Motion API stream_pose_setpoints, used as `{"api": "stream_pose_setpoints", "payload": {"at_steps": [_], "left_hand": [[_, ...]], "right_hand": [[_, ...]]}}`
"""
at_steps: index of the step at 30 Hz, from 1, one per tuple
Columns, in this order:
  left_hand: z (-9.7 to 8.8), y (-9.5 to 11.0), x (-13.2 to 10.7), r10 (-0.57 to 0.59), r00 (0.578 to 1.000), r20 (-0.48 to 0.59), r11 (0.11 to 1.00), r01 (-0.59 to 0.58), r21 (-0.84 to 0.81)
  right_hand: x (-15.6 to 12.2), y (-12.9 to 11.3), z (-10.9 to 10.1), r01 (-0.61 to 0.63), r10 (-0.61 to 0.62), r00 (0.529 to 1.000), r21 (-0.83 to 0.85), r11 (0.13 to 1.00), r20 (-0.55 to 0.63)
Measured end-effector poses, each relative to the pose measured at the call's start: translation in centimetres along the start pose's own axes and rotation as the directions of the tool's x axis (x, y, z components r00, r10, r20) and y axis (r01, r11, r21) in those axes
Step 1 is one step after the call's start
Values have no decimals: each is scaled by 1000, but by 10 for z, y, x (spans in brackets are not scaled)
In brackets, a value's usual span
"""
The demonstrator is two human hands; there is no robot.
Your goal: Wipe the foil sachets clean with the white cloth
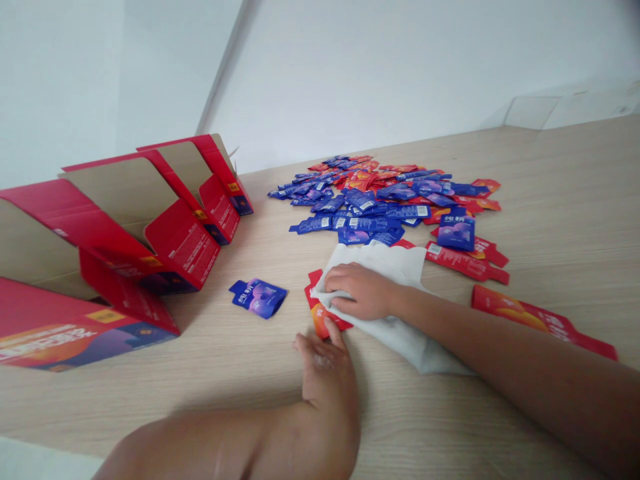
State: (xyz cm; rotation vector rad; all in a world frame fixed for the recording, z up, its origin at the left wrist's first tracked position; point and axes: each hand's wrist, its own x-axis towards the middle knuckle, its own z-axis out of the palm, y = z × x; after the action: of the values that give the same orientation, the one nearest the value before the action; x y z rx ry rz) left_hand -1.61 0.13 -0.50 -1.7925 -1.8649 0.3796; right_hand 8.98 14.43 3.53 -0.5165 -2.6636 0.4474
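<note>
A white cloth (395,327) is bunched under my right hand (361,291), whose fingers are closed around its near left edge. The cloth partly covers a red sachet (320,319) with an orange print, lying on the table. My left hand (325,363) is at the sachet's lower edge, with a fingertip pressing it and the thumb a little to the left; the other fingers are curled and partly hidden. A single blue sachet (261,298) with a purple print lies to the left of both hands.
Several open red cartons (150,253) stand in a row on the left. Behind the cloth is a heap of blue and red sachets (370,200) near the white wall (400,80). A larger red sachet (543,322) lies beyond my right forearm on the wooden table (550,200).
</note>
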Motion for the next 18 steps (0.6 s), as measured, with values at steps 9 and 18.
{"api": "stream_pose_setpoints", "payload": {"at_steps": [9,18], "left_hand": [[2,1,0,-17,1000,-18,999,16,-30],[-5,-4,1,52,999,15,992,-54,118]], "right_hand": [[0,2,0,25,-25,1000,9,1000,-8],[0,-2,-1,133,-132,991,67,989,-15]]}}
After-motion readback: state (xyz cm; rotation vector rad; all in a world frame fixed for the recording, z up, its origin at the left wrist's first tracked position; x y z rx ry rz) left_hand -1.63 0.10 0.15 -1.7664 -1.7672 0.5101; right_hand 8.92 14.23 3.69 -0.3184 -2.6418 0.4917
